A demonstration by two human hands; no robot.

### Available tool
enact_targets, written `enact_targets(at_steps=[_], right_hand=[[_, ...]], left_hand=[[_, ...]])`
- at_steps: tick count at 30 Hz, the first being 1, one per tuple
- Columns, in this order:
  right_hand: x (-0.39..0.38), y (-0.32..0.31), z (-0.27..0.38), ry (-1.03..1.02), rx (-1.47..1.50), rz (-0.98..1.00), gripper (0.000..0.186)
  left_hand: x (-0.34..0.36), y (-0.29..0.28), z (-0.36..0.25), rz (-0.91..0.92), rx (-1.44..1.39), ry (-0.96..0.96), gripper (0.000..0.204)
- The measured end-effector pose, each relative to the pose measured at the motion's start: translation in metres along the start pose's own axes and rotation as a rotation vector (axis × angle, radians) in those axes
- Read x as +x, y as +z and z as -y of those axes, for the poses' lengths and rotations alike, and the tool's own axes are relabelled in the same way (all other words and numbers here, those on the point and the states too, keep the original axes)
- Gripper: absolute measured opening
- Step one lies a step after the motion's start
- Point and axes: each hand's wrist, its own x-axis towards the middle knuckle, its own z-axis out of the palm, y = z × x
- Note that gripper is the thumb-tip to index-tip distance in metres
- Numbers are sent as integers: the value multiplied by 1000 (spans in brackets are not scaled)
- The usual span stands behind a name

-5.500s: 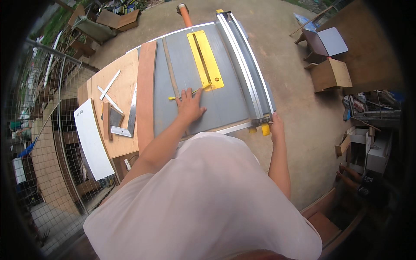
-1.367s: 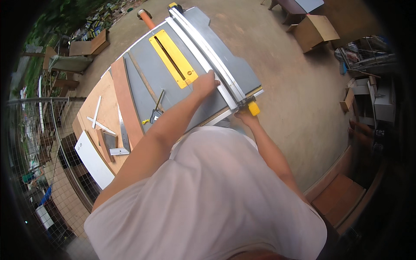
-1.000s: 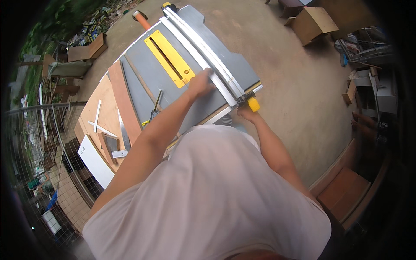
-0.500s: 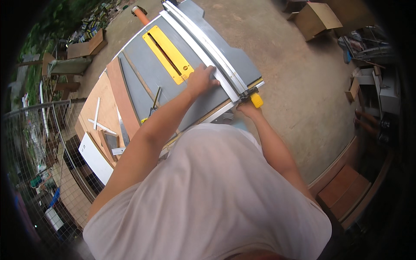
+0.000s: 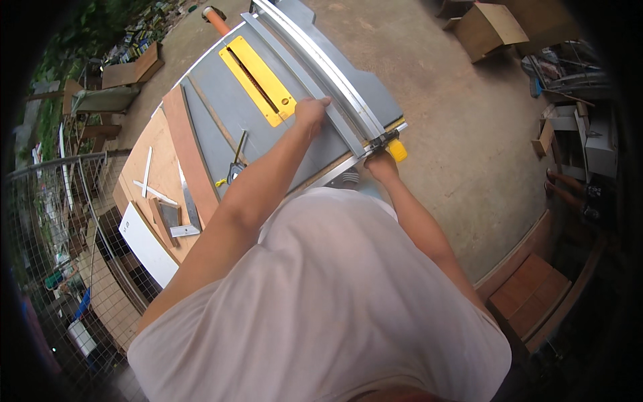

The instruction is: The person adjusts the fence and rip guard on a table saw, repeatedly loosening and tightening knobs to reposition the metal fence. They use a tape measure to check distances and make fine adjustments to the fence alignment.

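A table saw [image 5: 221, 100] with a grey top and a yellow throat plate [image 5: 262, 84] stands in front of me; the blade slot runs along the plate. To the right of the plate lies the long silver rip fence [image 5: 309, 86]. My left hand [image 5: 311, 115] is closed at the fence's near half, one finger reaching onto the bar and the others curled partly out of sight. At the fence's near end my right hand [image 5: 382, 165] is closed around the black clamp [image 5: 383, 142], beside a yellow knob [image 5: 397, 150]; its fingertips are hidden.
Left of the saw, a plywood board [image 5: 144, 167] bears white strips [image 5: 147, 173], a try square [image 5: 184, 230] and a wood offcut [image 5: 163, 221]. A tape measure [image 5: 234, 172] sits on the saw top. Cardboard boxes [image 5: 492, 30] stand far right, and a wire fence [image 5: 67, 201] runs along the left.
My left hand's spread fingers have drawn together at the rip fence. The fence's inner bar has shifted slightly left, with a wider dark gap beside the outer rail. My right hand stays at the clamp.
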Motion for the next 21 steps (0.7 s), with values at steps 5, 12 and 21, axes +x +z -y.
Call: enact_targets(at_steps=[5, 12, 21], right_hand=[[-2, 4, -5, -15, -33, -5, 33], [-12, -11, 10, -45, -27, 10, 37], [-18, -22, 17, -4, 29, 15, 43]], left_hand=[[-1, -1, 9, 137, -187, 11, 42], [-50, -3, -37, 111, -15, 172, 42], [-51, 40, -49, -140, 77, 324, 42]])
